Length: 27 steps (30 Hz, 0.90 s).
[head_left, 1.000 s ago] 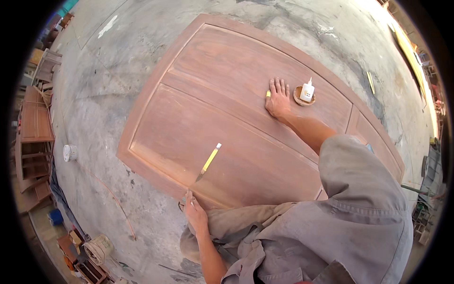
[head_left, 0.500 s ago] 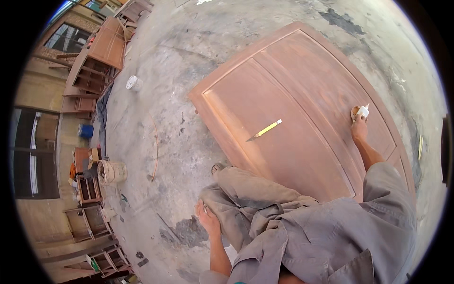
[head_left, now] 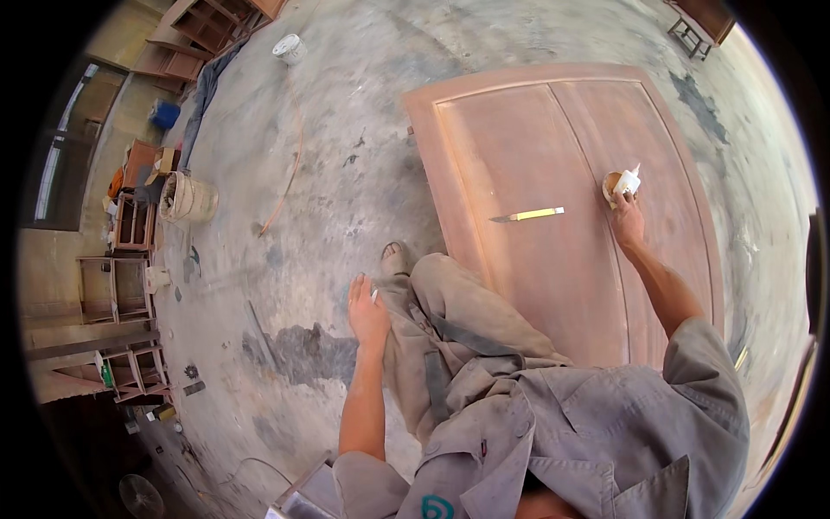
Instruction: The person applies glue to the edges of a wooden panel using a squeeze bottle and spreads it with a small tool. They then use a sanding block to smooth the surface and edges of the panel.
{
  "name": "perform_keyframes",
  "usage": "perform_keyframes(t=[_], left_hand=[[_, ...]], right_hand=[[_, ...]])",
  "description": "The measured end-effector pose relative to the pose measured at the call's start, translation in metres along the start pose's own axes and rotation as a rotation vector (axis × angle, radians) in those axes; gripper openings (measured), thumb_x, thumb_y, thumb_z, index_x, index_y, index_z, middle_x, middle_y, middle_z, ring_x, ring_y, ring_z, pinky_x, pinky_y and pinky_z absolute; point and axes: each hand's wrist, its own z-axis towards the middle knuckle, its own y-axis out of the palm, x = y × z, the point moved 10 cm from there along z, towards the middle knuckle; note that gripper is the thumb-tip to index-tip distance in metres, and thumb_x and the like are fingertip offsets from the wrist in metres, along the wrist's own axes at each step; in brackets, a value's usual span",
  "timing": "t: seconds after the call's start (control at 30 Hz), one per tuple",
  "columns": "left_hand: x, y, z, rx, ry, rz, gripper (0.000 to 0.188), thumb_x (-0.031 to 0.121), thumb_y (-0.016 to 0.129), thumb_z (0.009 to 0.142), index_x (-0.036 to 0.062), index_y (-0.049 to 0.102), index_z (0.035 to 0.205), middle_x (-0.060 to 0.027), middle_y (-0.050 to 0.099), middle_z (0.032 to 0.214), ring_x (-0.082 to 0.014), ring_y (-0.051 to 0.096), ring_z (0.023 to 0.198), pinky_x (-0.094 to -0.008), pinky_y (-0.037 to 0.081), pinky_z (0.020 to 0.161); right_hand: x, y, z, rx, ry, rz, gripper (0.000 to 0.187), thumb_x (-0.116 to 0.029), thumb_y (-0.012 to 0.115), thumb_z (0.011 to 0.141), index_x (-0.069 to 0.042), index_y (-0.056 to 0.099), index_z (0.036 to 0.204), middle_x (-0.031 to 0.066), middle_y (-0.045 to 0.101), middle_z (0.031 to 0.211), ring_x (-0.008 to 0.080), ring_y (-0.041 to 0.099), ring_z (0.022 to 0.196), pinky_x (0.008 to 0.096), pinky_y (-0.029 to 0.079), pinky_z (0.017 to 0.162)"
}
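My right hand (head_left: 628, 221) is closed around a small white squeeze bottle (head_left: 628, 182) with a pinkish pointed nozzle. Against the bottle is a round, shallow container (head_left: 611, 184) with something brownish in it; whether my fingers grip it too is hard to see. Both are over a reddish-brown wooden panel (head_left: 536, 285) with a raised frame. On the panel lies a putty knife (head_left: 538, 214) with a yellow handle and dark blade. Beside my knee, my left hand (head_left: 370, 322) has a small white object (head_left: 374, 295) at its thumb, too small to name.
A white bucket (head_left: 290, 49), a larger dirty bucket (head_left: 188, 198) and a blue container (head_left: 163, 114) stand to the left. Wooden furniture frames (head_left: 114, 290) line the wall. A thin hose (head_left: 294, 164) lies on the concrete floor. A stool (head_left: 689, 40) stands far right.
The view has turned, so the panel appears rotated and shifted. My right hand, with bottle and container, is nearer the panel's middle. My left hand has risen beside my knee.
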Motion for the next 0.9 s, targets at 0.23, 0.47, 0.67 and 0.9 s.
perform_keyframes(t=[0.23, 0.47, 0.67, 0.9], left_hand=[[-0.007, 0.001, 0.002, -0.021, -0.019, -0.016, 0.047, 0.008, 0.069, 0.088, -0.0001, 0.062, 0.133, -0.018, 0.06, 0.143, -0.0361, 0.049, 0.14, -0.046, 0.041, 0.115], [-0.009, 0.001, 0.009, -0.148, -0.009, -0.058, 0.051, 0.006, 0.069, 0.087, -0.0006, 0.059, 0.137, -0.0175, 0.058, 0.145, -0.0368, 0.049, 0.14, -0.0458, 0.042, 0.114], [0.037, 0.003, 0.037, -0.483, 0.425, -0.118, 0.052, 0.006, 0.06, 0.088, -0.0024, 0.058, 0.139, -0.0198, 0.058, 0.145, -0.039, 0.049, 0.14, -0.0474, 0.044, 0.112], [0.015, 0.043, 0.077, -0.686, 0.453, -0.368, 0.056, 0.005, 0.051, 0.08, -0.0092, 0.06, 0.133, -0.0246, 0.062, 0.139, -0.0419, 0.056, 0.135, -0.0485, 0.047, 0.111]], right_hand=[[-0.116, 0.042, 0.091, 0.012, -0.221, 0.04, 0.027, -0.002, 0.054, 0.091, -0.007, 0.062, 0.117, 0.0178, 0.061, 0.128, 0.0433, 0.065, 0.105, 0.0544, 0.055, 0.084], [-0.198, 0.041, 0.093, 0.033, -0.362, -0.055, 0.053, -0.007, 0.058, 0.091, -0.006, 0.046, 0.143, 0.0198, 0.046, 0.148, 0.0413, 0.047, 0.135, 0.0513, 0.048, 0.106], [-0.19, 0.078, 0.017, -0.177, -0.616, 0.016, 0.057, -0.023, 0.045, 0.102, -0.004, 0.035, 0.155, 0.0199, 0.032, 0.163, 0.0377, 0.026, 0.153, 0.0512, 0.013, 0.128], [-0.176, 0.094, 0.015, -0.313, -0.588, -0.112, 0.061, -0.033, 0.032, 0.105, -0.001, 0.033, 0.157, 0.0235, 0.028, 0.165, 0.0409, 0.021, 0.155, 0.0538, 0.011, 0.128]])
